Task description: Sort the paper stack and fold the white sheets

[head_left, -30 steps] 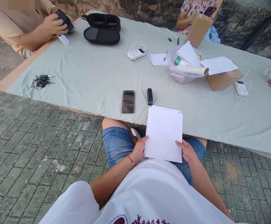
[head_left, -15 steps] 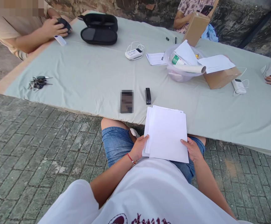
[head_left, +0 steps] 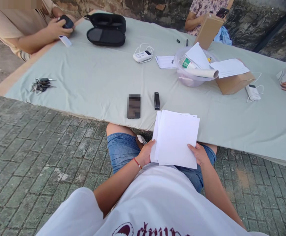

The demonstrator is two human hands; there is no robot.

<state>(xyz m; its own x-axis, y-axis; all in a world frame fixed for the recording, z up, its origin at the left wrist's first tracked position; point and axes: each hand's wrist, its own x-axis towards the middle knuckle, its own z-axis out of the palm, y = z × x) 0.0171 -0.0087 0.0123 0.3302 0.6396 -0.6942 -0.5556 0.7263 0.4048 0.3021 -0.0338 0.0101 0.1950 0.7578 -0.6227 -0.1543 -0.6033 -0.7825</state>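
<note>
A loose stack of white paper sheets (head_left: 177,139) is held over my lap, its far end at the table's near edge. The sheets are slightly fanned, with some edges sticking out at the left and top. My left hand (head_left: 146,152) grips the left edge, thumb on top and fingers hidden beneath. At the right edge, my right hand (head_left: 199,154) pinches the stack with its thumb on the top sheet. Just beyond the paper lies a black stapler (head_left: 156,101). Left of that is a dark rectangular item (head_left: 134,107), blurred out.
On the cloth-covered table (head_left: 96,85) are keys (head_left: 42,85), an open black case (head_left: 106,34), a white corded device (head_left: 143,56), a plastic basin (head_left: 194,78) with papers and a bottle, and a cardboard box (head_left: 236,83). Other people sit around the table.
The stack has turned a little, its top edge shifting right. My right thumb has slid slightly inward over the sheet. A person at the far left has moved the dark object in their hands.
</note>
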